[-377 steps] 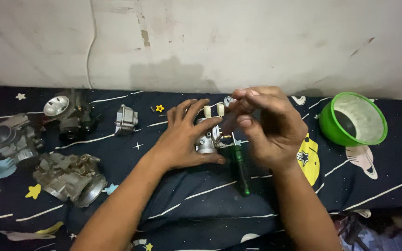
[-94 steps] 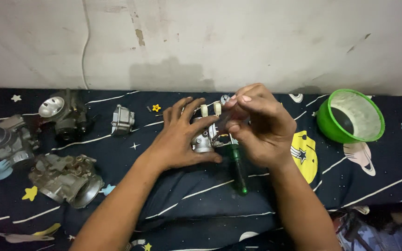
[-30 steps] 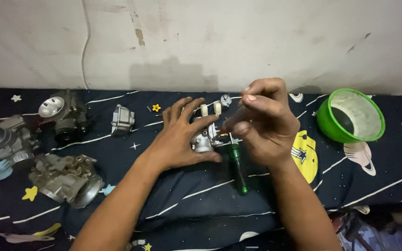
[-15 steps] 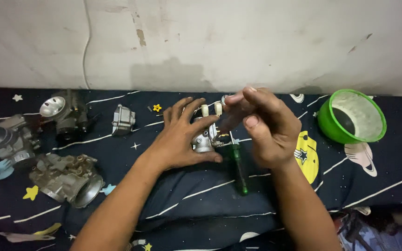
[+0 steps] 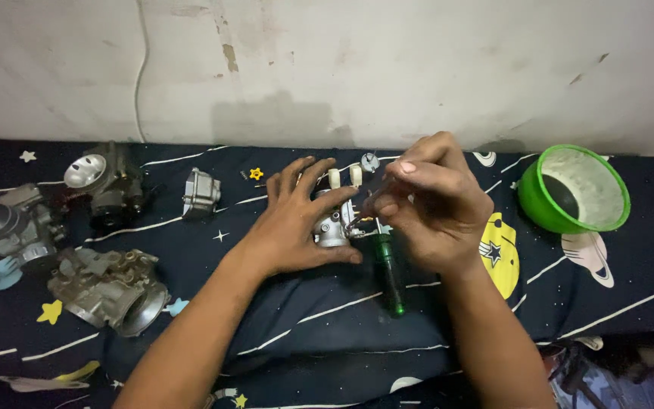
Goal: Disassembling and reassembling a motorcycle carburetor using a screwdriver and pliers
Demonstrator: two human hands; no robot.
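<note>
One carburetor [image 5: 334, 223] under left hand [image 5: 297, 227] fingers; right hand [image 5: 433, 208] pinches something unclear; three more carburetors [image 5: 107, 288] left.

Improvised home repair spot, not fitted workshop. Work surface: bed or mattress under dark sheet [image 5: 191, 250] printed with stars, planets, rockets. Backdrop: stained, peeling plaster wall [image 5: 418, 68] with loose white cable [image 5: 140, 68]. Workshop signs: several grey metal carburetors [image 5: 107, 288] laid out on sheet, green-handled screwdriver [image 5: 389, 273], green plastic bowl [image 5: 573, 189].
</note>
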